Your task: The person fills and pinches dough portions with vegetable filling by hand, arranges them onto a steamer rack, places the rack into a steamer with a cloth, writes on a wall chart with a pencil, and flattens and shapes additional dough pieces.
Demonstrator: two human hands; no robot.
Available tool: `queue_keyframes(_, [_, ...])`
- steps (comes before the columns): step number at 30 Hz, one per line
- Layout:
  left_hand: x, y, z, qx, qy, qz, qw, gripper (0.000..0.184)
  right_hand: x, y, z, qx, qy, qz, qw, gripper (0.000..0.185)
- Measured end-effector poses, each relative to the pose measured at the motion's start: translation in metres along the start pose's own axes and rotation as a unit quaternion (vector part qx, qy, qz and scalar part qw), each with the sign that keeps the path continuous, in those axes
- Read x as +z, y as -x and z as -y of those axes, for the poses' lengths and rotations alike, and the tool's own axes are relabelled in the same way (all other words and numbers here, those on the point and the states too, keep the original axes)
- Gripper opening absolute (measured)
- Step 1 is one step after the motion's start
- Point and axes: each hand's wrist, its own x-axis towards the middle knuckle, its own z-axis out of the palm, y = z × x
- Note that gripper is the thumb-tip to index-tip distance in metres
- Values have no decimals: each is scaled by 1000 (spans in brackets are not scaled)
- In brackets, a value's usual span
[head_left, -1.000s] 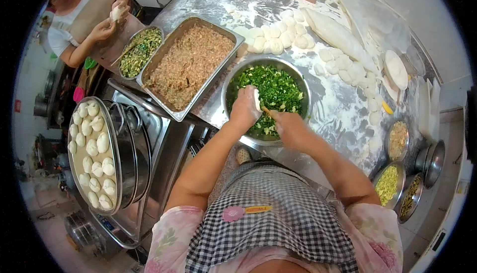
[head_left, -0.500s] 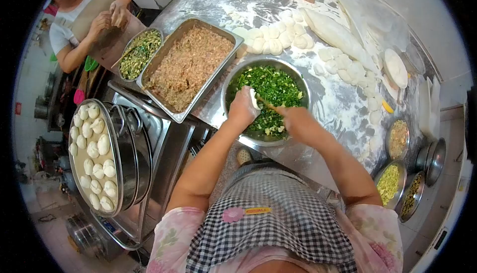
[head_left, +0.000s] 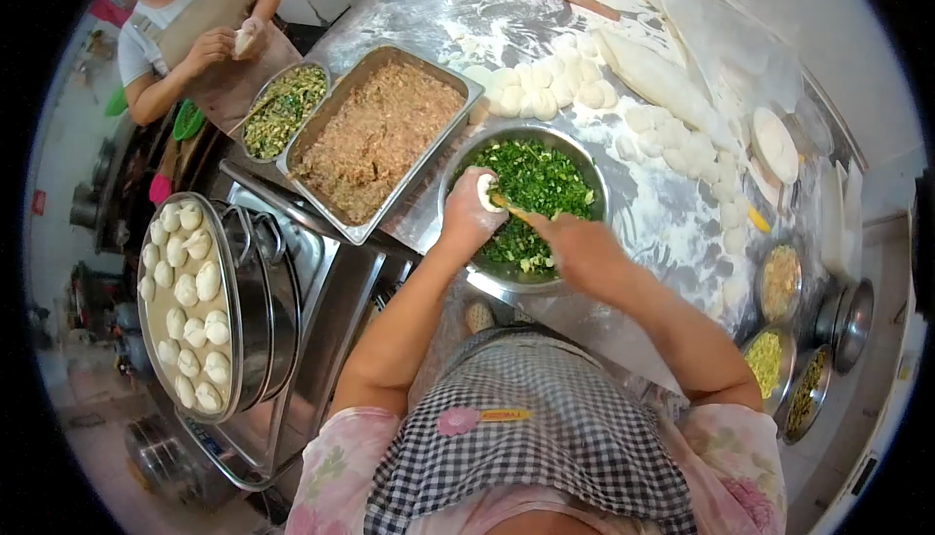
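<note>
My left hand (head_left: pixel 467 219) is cupped around a dough wrapper (head_left: pixel 486 187), its pale rim curled up toward the right. In my right hand (head_left: pixel 581 258) is a wooden filling stick (head_left: pixel 527 215), its tip pressed into the wrapper's hollow. Both hands are over the near left part of a steel bowl (head_left: pixel 597 152) of chopped greens (head_left: pixel 534 173) with pale bits. How much filling sits inside the wrapper is mostly hidden by the stick and my fingers.
A steel tray of minced filling (head_left: pixel 385 131) and a smaller bowl of greens (head_left: pixel 284 111) stand left. Shaped buns fill a steamer (head_left: pixel 168 287). Dough rounds (head_left: pixel 531 87) lie on the floured table. A co-worker (head_left: pixel 209 34) holds dough. Several bowls (head_left: pixel 779 282) stand right.
The stick's tip has moved into the wrapper, and the wrapper's rim now faces me more as a curved ring. Dough now shows in the co-worker's hands. The whole view has shifted slightly.
</note>
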Motion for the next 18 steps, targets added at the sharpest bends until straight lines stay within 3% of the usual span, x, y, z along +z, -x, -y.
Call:
queue_keyframes(1, [-6,0,0,-46,102,31,993,49,-6,2,-11,-16,2,-11,1000,43])
queue_keyframes(3, [-13,3,-7,-89,220,55,970,41,-20,10,-17,58,-195,-62,977,42])
queue_keyframes(5, [-15,6,-14,-111,315,50,941,41,-7,15,-25,75,-404,-157,898,34])
queue_keyframes(9, [-16,11,-25,-128,395,30,909,42,36,13,-29,97,-461,-67,879,32])
queue_keyframes(12, [-16,16,-31,-149,465,30,872,46,51,14,-31,155,-275,-169,934,29])
queue_keyframes(15, [-15,24,-56,-151,552,38,819,54,47,4,-15,158,-509,-163,830,31])
queue_keyframes(18, [-13,33,-70,-153,605,92,776,64,20,1,11,142,-765,-98,620,34])
